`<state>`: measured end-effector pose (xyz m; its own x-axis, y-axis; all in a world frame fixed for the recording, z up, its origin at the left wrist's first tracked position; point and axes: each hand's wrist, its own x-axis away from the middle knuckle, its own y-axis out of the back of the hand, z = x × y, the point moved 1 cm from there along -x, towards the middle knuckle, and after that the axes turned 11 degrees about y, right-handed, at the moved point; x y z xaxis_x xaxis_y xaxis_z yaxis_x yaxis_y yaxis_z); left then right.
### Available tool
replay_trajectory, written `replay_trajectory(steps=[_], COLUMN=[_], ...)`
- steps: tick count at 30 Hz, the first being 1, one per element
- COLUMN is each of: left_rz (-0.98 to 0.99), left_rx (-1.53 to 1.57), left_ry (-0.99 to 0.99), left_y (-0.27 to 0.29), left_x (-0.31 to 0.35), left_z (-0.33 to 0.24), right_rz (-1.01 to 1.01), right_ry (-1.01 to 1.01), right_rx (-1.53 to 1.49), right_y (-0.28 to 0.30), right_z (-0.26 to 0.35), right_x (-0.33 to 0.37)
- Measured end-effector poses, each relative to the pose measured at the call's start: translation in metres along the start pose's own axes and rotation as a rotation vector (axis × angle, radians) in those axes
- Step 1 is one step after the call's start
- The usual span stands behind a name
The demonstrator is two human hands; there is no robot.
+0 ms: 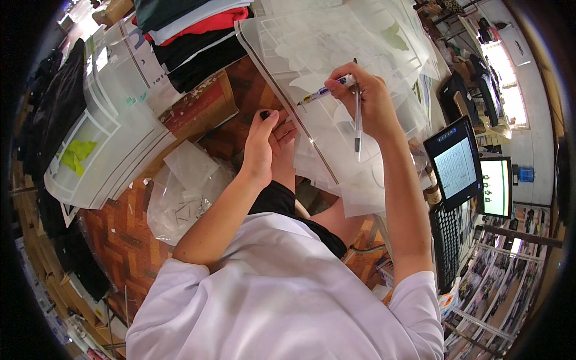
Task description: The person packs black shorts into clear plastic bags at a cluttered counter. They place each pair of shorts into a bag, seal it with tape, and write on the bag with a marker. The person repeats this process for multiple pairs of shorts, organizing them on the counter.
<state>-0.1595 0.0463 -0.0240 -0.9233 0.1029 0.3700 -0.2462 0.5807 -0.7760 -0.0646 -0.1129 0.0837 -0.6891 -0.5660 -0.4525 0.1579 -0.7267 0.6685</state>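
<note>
"What is the right hand doing with its fingers?"

"The right hand (367, 99), right of centre in the upper half, is curled closed. Thumb and fingers pinch a slim white-and-purple pen (326, 92), its narrow tip aimed left and down. A second, clear pen (359, 120) is tucked in the same grip, its straight see-through barrel hanging toward the lower edge."

"Does the tip touch anything?"

"It is at the long straight edge of the translucent sheets (324, 45); whether it touches, I can't tell."

"And the left hand?"

"The left hand (262, 147), near the centre, pinches a small black piece (265, 114) between thumb and forefinger, with the other fingers loosely bent. It is just beside that edge."

"What are the sheets like?"

"Milky, thin and smooth, overlapping across the upper middle, with pale printed outlines. More clear plastic with white bands curves at the upper left, bearing a bright green patch (78, 156)."

"And around them?"

"Softly folded cloth (195, 30) in dark, red and pale layers at the top, a stiff cardboard box (207, 105) below it, and a crinkled plastic bag (180, 198) over herringbone wood floor (135, 240)."
</note>
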Motion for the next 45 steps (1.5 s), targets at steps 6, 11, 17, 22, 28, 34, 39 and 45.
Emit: replay_trajectory(steps=[6, 11, 17, 22, 28, 34, 39, 45], left_rz=[0.013, 0.016, 0.058, 0.101, 0.086, 0.123, 0.123, 0.165], left_rx=[0.062, 0.054, 0.066, 0.085, 0.032, 0.014, 0.069, 0.04], left_ry=[-0.007, 0.005, 0.047, 0.08, 0.073, 0.102, 0.129, 0.17], left_y=[-0.001, 0.0, -0.002, -0.006, -0.005, -0.005, -0.007, 0.001], left_x=[0.002, -0.001, 0.001, -0.001, 0.0, 0.002, 0.014, 0.018], left_z=[0.001, 0.004, 0.009, 0.008, 0.01, 0.015, 0.026, 0.039], right_rz=[0.005, 0.005, -0.022, -0.056, -0.014, -0.09, -0.054, -0.025], right_ry=[-0.011, -0.015, -0.019, -0.032, -0.063, -0.064, -0.11, -0.122], right_rx=[0.039, 0.05, 0.02, -0.016, 0.001, 0.041, -0.01, 0.017], right_y=[0.006, 0.011, 0.013, 0.015, 0.02, 0.023, 0.024, 0.03], right_z=[-0.001, -0.002, 0.003, -0.004, 0.0, 0.001, 0.008, 0.012], right_x=[0.004, 0.01, 0.016, 0.022, 0.019, 0.026, 0.038, 0.047])
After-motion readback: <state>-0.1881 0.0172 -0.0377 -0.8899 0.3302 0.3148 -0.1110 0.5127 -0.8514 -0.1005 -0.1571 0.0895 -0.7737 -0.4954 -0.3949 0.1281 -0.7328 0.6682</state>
